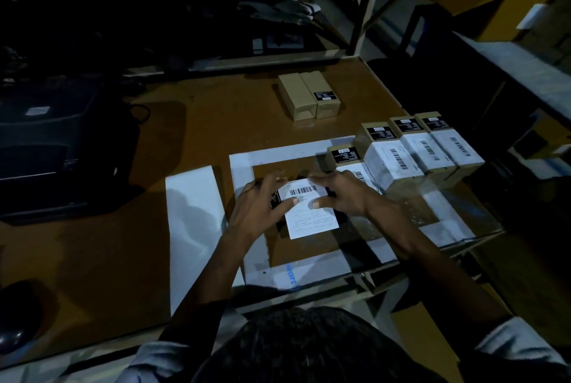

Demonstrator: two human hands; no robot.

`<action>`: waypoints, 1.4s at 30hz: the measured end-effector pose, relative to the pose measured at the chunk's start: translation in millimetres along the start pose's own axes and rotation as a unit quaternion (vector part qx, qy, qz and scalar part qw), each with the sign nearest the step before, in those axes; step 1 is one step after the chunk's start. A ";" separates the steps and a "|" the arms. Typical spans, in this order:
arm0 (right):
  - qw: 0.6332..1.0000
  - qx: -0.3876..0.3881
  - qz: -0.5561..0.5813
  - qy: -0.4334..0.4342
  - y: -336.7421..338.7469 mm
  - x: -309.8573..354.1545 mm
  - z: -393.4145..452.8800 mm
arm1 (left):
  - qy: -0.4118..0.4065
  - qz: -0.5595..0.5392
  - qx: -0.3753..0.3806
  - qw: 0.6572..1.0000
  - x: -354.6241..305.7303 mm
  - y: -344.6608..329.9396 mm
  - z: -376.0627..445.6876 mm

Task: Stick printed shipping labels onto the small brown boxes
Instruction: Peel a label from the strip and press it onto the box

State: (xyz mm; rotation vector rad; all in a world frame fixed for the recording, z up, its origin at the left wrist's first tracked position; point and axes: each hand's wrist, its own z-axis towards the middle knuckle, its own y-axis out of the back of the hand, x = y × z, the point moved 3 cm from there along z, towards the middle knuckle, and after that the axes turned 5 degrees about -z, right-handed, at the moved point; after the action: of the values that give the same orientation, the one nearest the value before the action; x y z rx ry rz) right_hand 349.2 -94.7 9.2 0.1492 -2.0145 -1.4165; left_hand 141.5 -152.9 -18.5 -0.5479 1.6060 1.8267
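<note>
Your left hand point(259, 209) and right hand point(343, 194) both lie on the box in work point(279, 197), fingers fairly straight and spread, thumbs pressing the white shipping label point(312, 212) down onto its top rather than gripping anything. That box sits inside the white-edged frame point(241, 172) on the desk point(185, 135), close in front of you, and its label hangs past the near edge, so I judge you are mid-way through smoothing this one (the overhang probably needs folding down).

Just beyond your right hand, one labelled box point(346, 155) lies touching a row of three labelled boxes point(423, 147), all wrapped in white barcode labels; four look finished.

Farther off, near the middle of the desk, two bare boxes point(309, 95) lie side by side, showing only a small black sticker and no white label. So the count reads four done, one in hand, two left, as far as the dim light shows.
</note>
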 end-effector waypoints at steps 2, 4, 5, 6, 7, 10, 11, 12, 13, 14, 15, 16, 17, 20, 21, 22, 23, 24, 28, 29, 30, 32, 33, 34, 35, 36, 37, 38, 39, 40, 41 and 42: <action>1.000 0.012 0.019 0.007 3.0 0.2 6.1 | 0.011 0.031 0.003 0.999 4.0 2.1 9.4; 0.999 0.032 0.035 0.006 7.5 3.2 12.1 | 0.009 0.051 0.003 0.999 2.4 7.2 21.9; 0.998 0.037 0.041 0.001 10.8 5.6 14.8 | 0.001 0.059 0.003 0.998 1.2 10.2 28.9; 0.998 0.038 0.045 -0.007 14.2 7.6 17.8 | -0.010 0.075 0.002 0.997 -0.3 13.5 35.4; 0.998 0.037 0.052 -0.017 16.6 8.0 22.5 | -0.022 0.095 0.001 0.995 -1.4 16.7 41.8; 0.997 0.030 0.065 -0.041 24.1 8.9 36.8 | -0.026 0.141 0.000 0.990 -1.9 26.1 59.0; 0.997 0.028 0.061 -0.044 26.3 8.4 40.9 | -0.018 0.147 0.001 0.989 -2.4 27.4 63.3; 0.997 0.030 0.054 -0.048 27.7 7.7 44.4 | -0.011 0.145 0.005 0.989 -3.2 26.6 66.3; 0.997 0.031 0.054 -0.050 28.9 7.1 47.1 | -0.007 0.135 0.006 0.991 -4.3 24.8 67.8; 0.997 0.030 0.053 -0.051 29.7 6.6 48.4 | -0.004 0.113 0.001 0.994 -4.6 22.6 67.9; 0.997 0.029 0.052 -0.051 30.0 6.2 49.3 | 0.000 0.084 -0.009 0.996 -3.2 20.3 67.4; 0.997 0.028 0.052 -0.049 30.1 6.4 49.2 | 0.003 0.055 -0.018 0.998 -1.6 19.0 66.6; 0.997 0.027 0.051 -0.048 29.9 6.5 49.4 | 0.005 0.032 -0.023 0.999 0.6 18.6 67.1; 0.998 0.022 0.042 -0.040 29.5 5.5 53.5 | -0.011 0.007 -0.008 1.000 7.1 18.3 72.5; 0.998 0.023 0.035 -0.036 30.3 5.9 55.2 | -0.018 0.004 -0.002 1.000 8.2 18.7 74.3; 0.999 0.028 0.027 -0.032 30.7 5.7 56.9 | -0.025 0.007 0.000 1.000 8.8 18.7 75.5; 0.999 0.033 0.022 -0.027 31.5 5.9 58.3 | -0.029 0.012 0.001 1.000 9.7 18.2 76.1; 0.999 0.036 0.022 -0.024 32.6 4.8 59.4 | -0.032 0.017 0.001 0.999 9.9 17.8 76.2; 0.999 0.045 0.025 0.008 34.1 0.2 60.2 | -0.051 0.035 0.002 0.998 11.4 16.1 75.8; 0.999 0.045 0.020 0.014 34.3 0.1 60.3 | -0.054 0.033 0.006 0.998 11.0 17.0 75.6; 0.999 0.045 0.015 0.019 33.9 -0.9 60.6 | -0.059 0.033 0.013 0.998 9.9 18.3 75.4; 0.998 0.056 0.000 0.029 33.5 -1.2 60.4 | -0.076 0.050 0.028 0.995 6.7 19.3 74.9; 0.998 0.063 -0.007 0.029 33.3 -1.4 60.5 | -0.084 0.065 0.033 0.994 5.7 19.9 74.6; 0.997 0.071 -0.013 0.028 33.4 -1.2 60.1 | -0.091 0.078 0.036 0.992 5.6 20.4 74.4; 0.996 0.079 -0.018 0.027 33.4 -1.0 59.8 | -0.096 0.090 0.037 0.991 6.2 21.3 74.0; 0.996 0.084 -0.022 0.029 34.1 -0.8 59.2 | -0.102 0.104 0.039 0.989 7.6 21.6 73.5; 0.995 0.088 -0.023 0.033 35.1 -0.7 58.7 | -0.108 0.120 0.044 0.986 8.6 21.0 72.8; 0.995 0.094 -0.020 0.038 35.7 -0.9 57.8 | -0.113 0.137 0.049 0.983 9.1 20.2 72.2; 0.994 0.102 -0.015 0.042 35.6 -1.0 56.6 | -0.114 0.148 0.054 0.981 9.3 19.4 72.1; 0.993 0.109 -0.008 0.039 34.8 -2.6 56.2 | -0.114 0.153 0.058 0.980 9.2 19.5 72.3; 0.992 0.120 0.000 0.031 34.4 -3.8 55.4 | -0.115 0.156 0.062 0.979 9.2 19.8 72.5; 0.991 0.133 0.009 0.021 33.9 -5.2 54.5 | -0.120 0.160 0.065 0.978 9.3 20.4 72.4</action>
State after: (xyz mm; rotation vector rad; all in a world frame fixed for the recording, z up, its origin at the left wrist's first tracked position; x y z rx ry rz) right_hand 331.2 -35.2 25.9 0.2730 -2.1566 -1.1174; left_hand 127.9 -81.1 1.9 -0.0061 1.7025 1.9109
